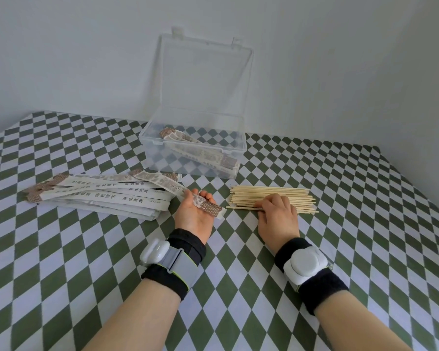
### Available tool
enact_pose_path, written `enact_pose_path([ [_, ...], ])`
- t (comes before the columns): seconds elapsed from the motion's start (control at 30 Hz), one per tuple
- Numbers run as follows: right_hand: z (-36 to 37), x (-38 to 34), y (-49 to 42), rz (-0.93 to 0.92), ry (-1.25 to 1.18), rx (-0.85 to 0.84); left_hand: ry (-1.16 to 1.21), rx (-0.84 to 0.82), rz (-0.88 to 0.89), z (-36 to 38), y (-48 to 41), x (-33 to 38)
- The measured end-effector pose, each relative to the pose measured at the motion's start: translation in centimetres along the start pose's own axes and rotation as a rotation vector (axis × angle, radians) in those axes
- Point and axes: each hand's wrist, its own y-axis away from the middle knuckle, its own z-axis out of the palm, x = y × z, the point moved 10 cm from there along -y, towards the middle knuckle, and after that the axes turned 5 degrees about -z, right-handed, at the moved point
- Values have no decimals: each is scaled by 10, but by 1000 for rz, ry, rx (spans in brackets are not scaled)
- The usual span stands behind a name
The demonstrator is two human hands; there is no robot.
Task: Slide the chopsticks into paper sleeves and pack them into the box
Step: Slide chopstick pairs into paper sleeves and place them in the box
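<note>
Paper, one sleeve (pixel 162 182) held in left hand (pixel 193 216), right hand (pixel 279 219) gripping chopsticks (pixel 271 192), one clear box (pixel 157 158)

Small indoor packing bench in the corner of a plain room: a green-and-white diamond-check tablecloth (pixel 86 262) fills the lower frame and runs back to a pale, unadorned wall (pixel 61 59) across the top, with a second wall (pixel 433 97) closing in at the upper right. Work stock is laid out by kind: printed paper sleeves (pixel 99 196) heaped at centre left, bare wooden chopsticks (pixel 302 198) stacked at centre right, and a clear plastic box (pixel 193 146) behind them at centre, its hinged lid (pixel 203 79) standing upright before the wall. White pods (pixel 305 266) strapped over black wristbands (pixel 325 290) on both forearms, lower centre, give it the look of an instrumented workstation
</note>
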Motion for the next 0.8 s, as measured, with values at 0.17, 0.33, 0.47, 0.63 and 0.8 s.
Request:
enact_pose_path([
  [0.17, -2, 5, -1, 11, 39, -20, -7, 9, 13, 3, 1, 3],
  [0.33, 0, 1, -1, -36, 24, -64, -49, -1, -39, 1, 2, -1],
  [0.47, 1, -5, -1, -106, -78, -101, -77, -20, -36, 2, 3, -2],
  [0.63, -2, -7, -2, -149, -112, -122, -255, 6, 93, 4, 4, 6],
  [0.8, 5, -11, -7, -187, -47, -227, -281, 15, 113, 1, 2, 7],
])
